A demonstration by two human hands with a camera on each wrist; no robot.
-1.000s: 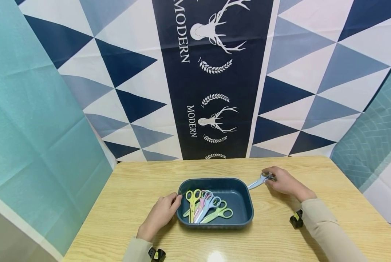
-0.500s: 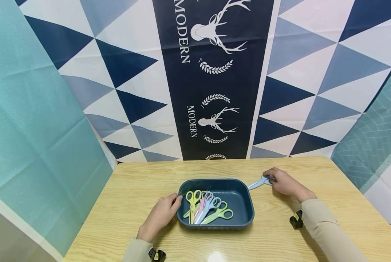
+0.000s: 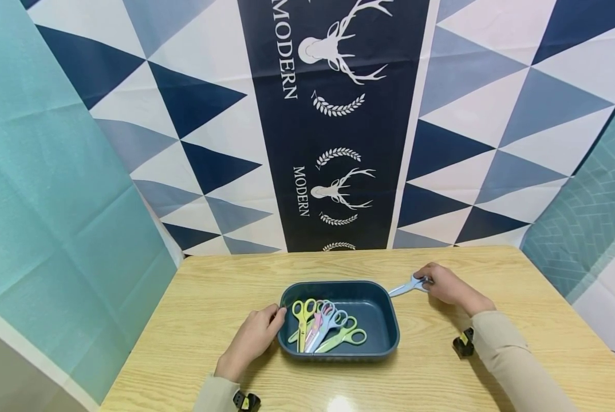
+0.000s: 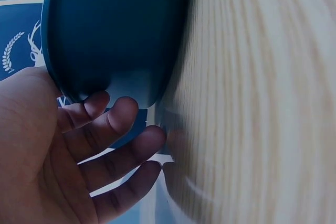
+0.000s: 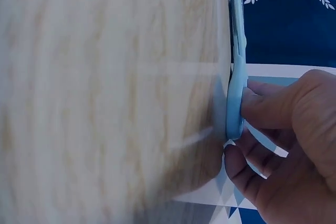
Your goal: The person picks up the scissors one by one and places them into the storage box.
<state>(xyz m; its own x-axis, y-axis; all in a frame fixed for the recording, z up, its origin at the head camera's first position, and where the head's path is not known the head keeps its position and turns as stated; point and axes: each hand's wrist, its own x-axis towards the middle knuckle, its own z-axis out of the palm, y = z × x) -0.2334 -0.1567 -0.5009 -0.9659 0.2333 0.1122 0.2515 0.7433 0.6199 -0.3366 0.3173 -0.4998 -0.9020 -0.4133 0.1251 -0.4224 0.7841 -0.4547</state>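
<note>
A dark blue plastic tray (image 3: 377, 320) stands on the table, with several scissors in its left half. Yellow scissors (image 3: 302, 320), pink scissors (image 3: 315, 323), light blue scissors (image 3: 329, 326) and green scissors (image 3: 342, 336) overlap there. My left hand (image 3: 256, 332) grips the tray's left end, thumb at the rim and fingers against the outside wall. Right of the tray, another pair of light blue scissors (image 3: 409, 285) lies on the tabletop, tips close to the tray's side. My right hand (image 3: 444, 286) pinches its handles; in the right wrist view the thumb is on the light blue handle (image 5: 237, 100).
The wooden table (image 3: 199, 297) reaches back to a wall hanging (image 3: 338, 126) with deer heads and triangles. A teal cloth (image 3: 81, 229) hangs along the left side. Black wrist cameras (image 3: 464, 343) sit at both cuffs.
Between a second and half a second ago, the scissors at my right hand turned slightly and now look flatter on the table. The left hand and tray stay put.
</note>
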